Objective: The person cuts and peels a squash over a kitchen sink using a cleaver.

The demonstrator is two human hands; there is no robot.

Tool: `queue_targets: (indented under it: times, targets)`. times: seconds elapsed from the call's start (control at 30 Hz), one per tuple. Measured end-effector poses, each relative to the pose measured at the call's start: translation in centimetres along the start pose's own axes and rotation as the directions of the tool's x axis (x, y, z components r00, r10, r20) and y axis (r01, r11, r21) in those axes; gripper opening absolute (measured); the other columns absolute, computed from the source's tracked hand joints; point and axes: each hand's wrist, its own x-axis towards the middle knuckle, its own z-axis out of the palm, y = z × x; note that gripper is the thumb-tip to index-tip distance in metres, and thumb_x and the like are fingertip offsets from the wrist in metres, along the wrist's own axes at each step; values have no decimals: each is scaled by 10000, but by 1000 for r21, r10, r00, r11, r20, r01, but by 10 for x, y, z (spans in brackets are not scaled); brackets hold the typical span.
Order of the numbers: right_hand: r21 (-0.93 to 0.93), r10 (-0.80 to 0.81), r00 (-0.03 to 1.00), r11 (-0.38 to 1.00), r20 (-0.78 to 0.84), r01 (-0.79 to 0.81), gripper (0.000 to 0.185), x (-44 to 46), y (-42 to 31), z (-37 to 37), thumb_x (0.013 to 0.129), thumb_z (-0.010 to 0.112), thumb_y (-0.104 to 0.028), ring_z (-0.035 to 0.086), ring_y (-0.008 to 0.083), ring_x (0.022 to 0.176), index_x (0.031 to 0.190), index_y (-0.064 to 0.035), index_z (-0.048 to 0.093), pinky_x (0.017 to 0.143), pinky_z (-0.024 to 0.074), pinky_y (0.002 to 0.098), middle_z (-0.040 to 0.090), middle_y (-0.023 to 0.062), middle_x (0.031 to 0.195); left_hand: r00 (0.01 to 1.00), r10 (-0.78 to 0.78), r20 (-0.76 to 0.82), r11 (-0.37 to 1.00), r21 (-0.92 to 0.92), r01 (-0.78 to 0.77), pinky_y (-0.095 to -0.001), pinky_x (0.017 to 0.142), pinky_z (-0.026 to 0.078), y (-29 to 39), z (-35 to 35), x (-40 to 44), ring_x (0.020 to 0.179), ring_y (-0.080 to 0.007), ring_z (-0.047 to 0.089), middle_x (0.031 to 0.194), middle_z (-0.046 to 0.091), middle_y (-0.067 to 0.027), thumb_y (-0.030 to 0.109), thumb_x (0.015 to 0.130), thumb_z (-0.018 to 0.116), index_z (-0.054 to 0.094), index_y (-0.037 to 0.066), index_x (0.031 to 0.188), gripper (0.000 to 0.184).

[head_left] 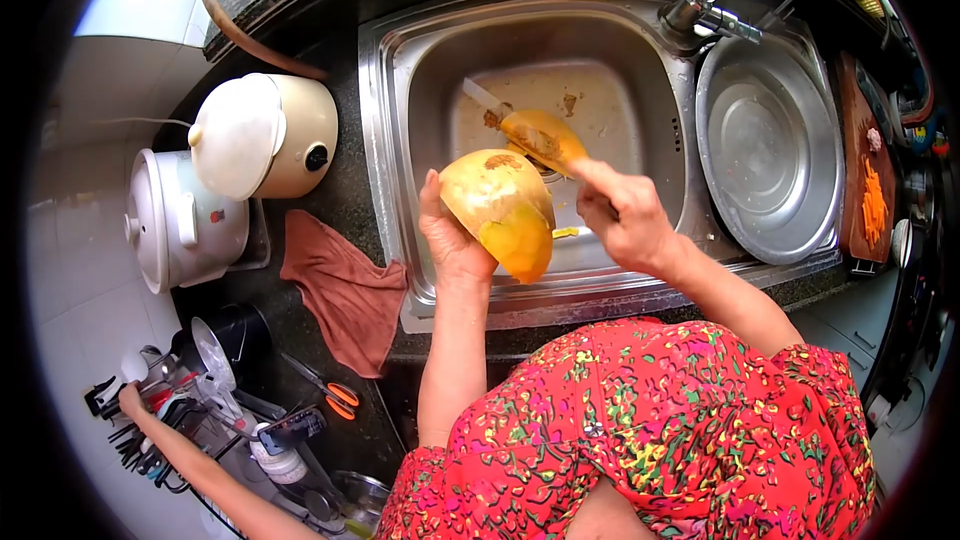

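Observation:
My left hand [458, 242] is wrapped around a large yellow-orange piece of squash [497, 202], held up over the front of the sink. Its lower end shows a brighter, peeled patch. Close to its right, my right hand [632, 218] is closed with the index finger pointing forward; what it grips is hidden. Beyond the held piece, a second squash piece [543, 137] with a brown-stained side lies in the sink. A pale, flat blade-like strip [481, 93] shows past its far end. A small yellow peel scrap [566, 233] is near my fingers.
The steel sink [400, 140] has a faucet [690, 15] at its back right. Rightward are a metal basin [765, 140] and a cutting board with orange strips [874, 205]. Leftward are two cookers [290, 135], a brown cloth [345, 290], scissors [340, 398] and another person's arm [200, 465].

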Motion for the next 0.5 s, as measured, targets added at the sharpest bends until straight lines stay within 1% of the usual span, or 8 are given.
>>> queue_targets:
  times: [0.07, 0.1, 0.13, 0.2, 0.27, 0.33, 0.47, 0.5]
  targets:
    - [-80, -244, 968, 968, -58, 239, 438, -12, -1, 7, 627, 525, 76, 609, 357, 752, 1066, 74, 522, 628, 504, 387, 599, 221, 907, 982, 88, -167, 992, 109, -70, -431, 854, 463, 1, 10, -3, 978, -294, 575, 1064, 600, -152, 441, 747, 606, 539, 28, 1117, 559]
    - [-125, -202, 979, 972, 7, 201, 495, -21, -5, 8, 571, 509, 93, 585, 343, 648, 1066, 72, 513, 557, 488, 383, 568, 180, 799, 997, 21, -79, 992, 128, -11, -427, 822, 478, 4, 7, -2, 943, -298, 586, 1037, 608, -155, 439, 744, 598, 539, 24, 1103, 551]
    - [-143, -234, 972, 962, -1, 231, 532, -26, -6, 14, 544, 508, 89, 549, 319, 572, 1075, 61, 507, 507, 470, 372, 521, 149, 725, 993, -85, -79, 994, 60, 90, -437, 835, 466, 8, 7, 2, 943, -298, 561, 1031, 574, -155, 419, 670, 663, 511, 31, 1100, 599]
    - [-216, -230, 972, 948, 48, 235, 498, -30, -8, 17, 561, 523, 65, 540, 297, 541, 1059, 69, 508, 476, 457, 360, 503, 141, 705, 988, 47, -145, 995, 99, -33, -423, 810, 477, 3, 9, 5, 925, -289, 567, 1016, 579, -148, 425, 677, 646, 515, 36, 1079, 574]
    - [-256, -253, 967, 933, 38, 254, 485, -34, -3, 23, 572, 527, 50, 536, 288, 528, 1056, 74, 506, 468, 452, 356, 500, 137, 703, 989, 37, -145, 996, 91, -24, -400, 795, 484, 2, 2, 8, 908, -274, 574, 1008, 581, -141, 428, 694, 625, 515, 42, 1079, 556]
    - [-295, -270, 962, 918, 30, 267, 472, -35, -3, 25, 583, 531, 34, 531, 279, 514, 1053, 78, 504, 459, 448, 352, 497, 133, 701, 987, 86, -139, 992, 103, -71, -386, 794, 486, 0, -5, 8, 891, -266, 589, 994, 593, -139, 438, 731, 574, 526, 44, 1069, 521]
    - [-364, -263, 964, 894, 46, 262, 451, -30, -7, 25, 610, 527, 17, 530, 267, 501, 1055, 80, 501, 450, 444, 343, 499, 132, 710, 989, 73, -128, 991, 123, -58, -376, 782, 493, -1, -7, 5, 871, -263, 606, 980, 608, -137, 440, 766, 521, 541, 44, 1052, 489]
    - [-380, -264, 963, 887, 50, 262, 445, -30, -6, 25, 615, 525, 16, 531, 265, 499, 1055, 80, 501, 447, 444, 342, 499, 133, 713, 994, 48, -97, 992, 120, -36, -378, 776, 496, 0, -6, 4, 867, -263, 611, 976, 613, -137, 444, 771, 508, 547, 41, 1046, 490]
